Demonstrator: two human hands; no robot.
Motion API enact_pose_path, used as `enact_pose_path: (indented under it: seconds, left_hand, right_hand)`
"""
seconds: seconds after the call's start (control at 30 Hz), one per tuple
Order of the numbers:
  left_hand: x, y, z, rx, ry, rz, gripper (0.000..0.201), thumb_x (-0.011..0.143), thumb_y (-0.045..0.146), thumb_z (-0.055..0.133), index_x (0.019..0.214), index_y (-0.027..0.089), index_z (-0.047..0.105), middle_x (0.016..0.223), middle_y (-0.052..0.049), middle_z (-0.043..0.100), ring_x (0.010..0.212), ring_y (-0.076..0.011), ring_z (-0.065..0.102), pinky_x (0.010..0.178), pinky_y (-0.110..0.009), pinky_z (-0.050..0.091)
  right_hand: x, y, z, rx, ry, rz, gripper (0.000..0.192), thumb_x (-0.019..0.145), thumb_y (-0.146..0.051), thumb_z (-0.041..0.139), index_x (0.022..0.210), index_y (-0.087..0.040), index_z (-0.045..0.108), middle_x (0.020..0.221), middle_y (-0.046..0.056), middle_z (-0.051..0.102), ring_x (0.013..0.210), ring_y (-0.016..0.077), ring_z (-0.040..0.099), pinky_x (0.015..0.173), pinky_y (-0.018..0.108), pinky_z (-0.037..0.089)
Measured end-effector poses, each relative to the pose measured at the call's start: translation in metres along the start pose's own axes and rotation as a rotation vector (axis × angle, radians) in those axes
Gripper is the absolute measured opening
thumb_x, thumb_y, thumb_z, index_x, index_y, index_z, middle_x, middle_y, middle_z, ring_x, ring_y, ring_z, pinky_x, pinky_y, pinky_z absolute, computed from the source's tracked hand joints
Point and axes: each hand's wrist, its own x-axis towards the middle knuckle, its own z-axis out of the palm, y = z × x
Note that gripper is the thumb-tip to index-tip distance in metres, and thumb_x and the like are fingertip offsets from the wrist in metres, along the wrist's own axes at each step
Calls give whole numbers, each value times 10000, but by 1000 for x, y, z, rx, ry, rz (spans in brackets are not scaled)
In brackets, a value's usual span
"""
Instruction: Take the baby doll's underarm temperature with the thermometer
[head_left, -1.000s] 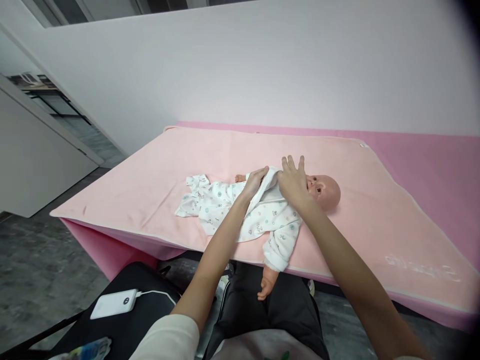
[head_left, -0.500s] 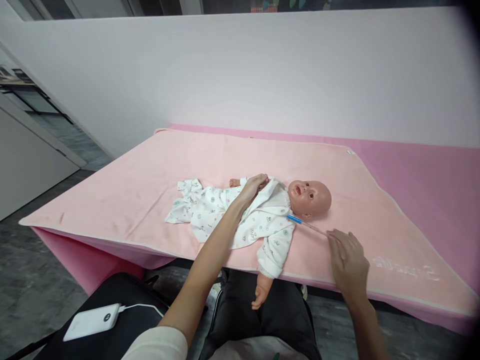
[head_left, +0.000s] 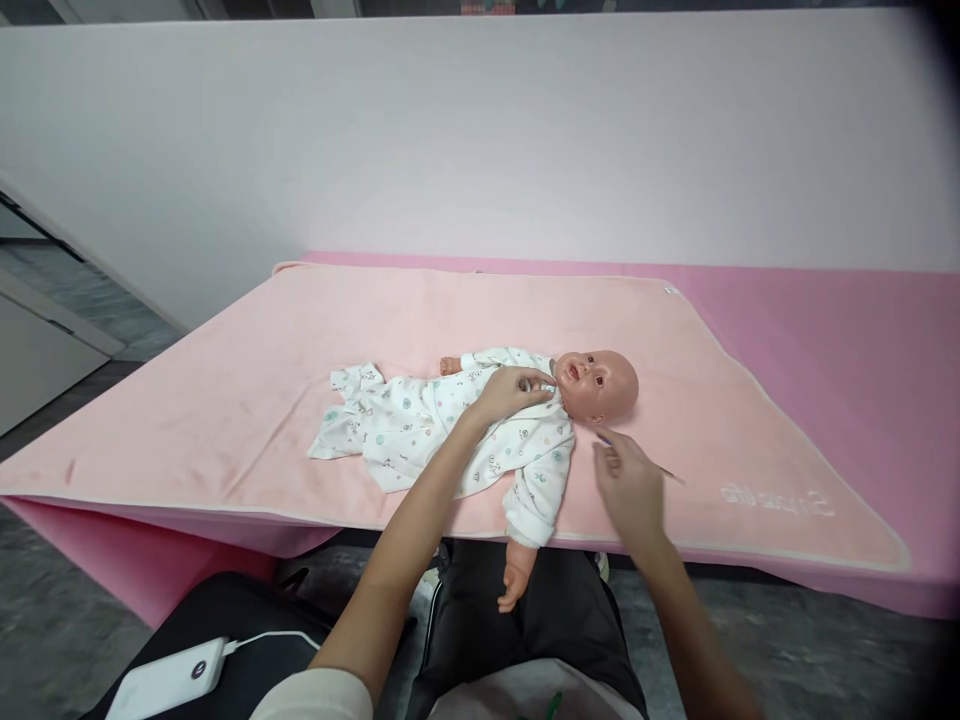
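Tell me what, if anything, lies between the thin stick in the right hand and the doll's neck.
Nothing visible does. The right hand holds the thin stick just beside the doll, with only bare pink blanket between them. The left hand rests on the white suit at the collar.

Bare forearms, a short cream sleeve (head_left: 319, 695) on the left arm, dark trousers (head_left: 525, 620).

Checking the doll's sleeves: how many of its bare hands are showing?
2. One doll hand hangs over the near edge of the pink blanket. The other pokes from the far sleeve, beyond the person's left hand.
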Motion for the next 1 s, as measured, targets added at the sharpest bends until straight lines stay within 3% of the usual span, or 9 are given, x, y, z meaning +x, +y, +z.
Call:
enact_pose_path:
  seconds: [0.07,0.13,0.23,0.33,0.47,0.57,0.77,1.0]
  left_hand:
    - [0,-2,0,-10,30,7,250,735,378,634,876,188,712,655,35,567,538,-73,399,558,-215,305]
    - [0,-6,-1,-68,56,12,236,734,360,630,848,167,702,675,23,589,557,-80,424,566,-215,323]
    - [2,-12,-2,-292,88,23,220,734,310,610,847,132,672,756,-13,633,652,-111,520,638,-225,392]
    - [4,-16,-3,-490,99,23,169,723,260,600,800,119,654,777,-34,647,756,-145,580,723,-249,435]
    - [4,-15,-3,-528,110,5,170,717,256,628,799,113,667,787,-49,664,758,-147,605,729,-253,457]
    - [1,-12,-2,-509,130,-5,221,707,275,664,847,104,686,818,-69,683,754,-153,622,709,-250,470]
    - [-6,-7,-4,-442,102,-5,230,728,310,667,828,110,717,827,-81,706,784,-182,645,707,-259,489]
    - [-8,-7,-6,-463,94,-17,309,730,353,683,915,107,713,884,-100,708,828,-202,650,751,-287,502]
  right_hand:
    - [19,-28,21,92,-6,-108,289,872,-209,402,1089,-173,590,1078,90,634,954,190,591,761,283,473]
    - [37,-47,42,126,9,-165,274,862,-173,396,1042,-178,604,1047,80,638,925,177,598,753,272,473]
    - [58,-57,67,132,109,-186,238,862,-154,396,905,-180,629,847,47,653,781,154,607,713,258,474]
    - [66,-58,81,166,240,-237,221,856,-137,414,903,-182,625,826,38,660,784,147,613,732,257,485]
    - [62,-55,88,255,409,-266,201,845,-121,440,938,-182,607,864,49,662,818,148,617,747,271,507]
    - [58,-54,89,329,459,-228,213,846,-113,418,923,-181,605,856,60,640,804,151,613,692,278,515]
    - [57,-53,87,426,463,-118,180,847,-150,446,898,-164,618,815,61,611,641,121,560,525,237,465]
    - [56,-51,89,401,359,-59,197,852,-222,464,914,-173,645,932,95,610,731,147,596,649,298,522]
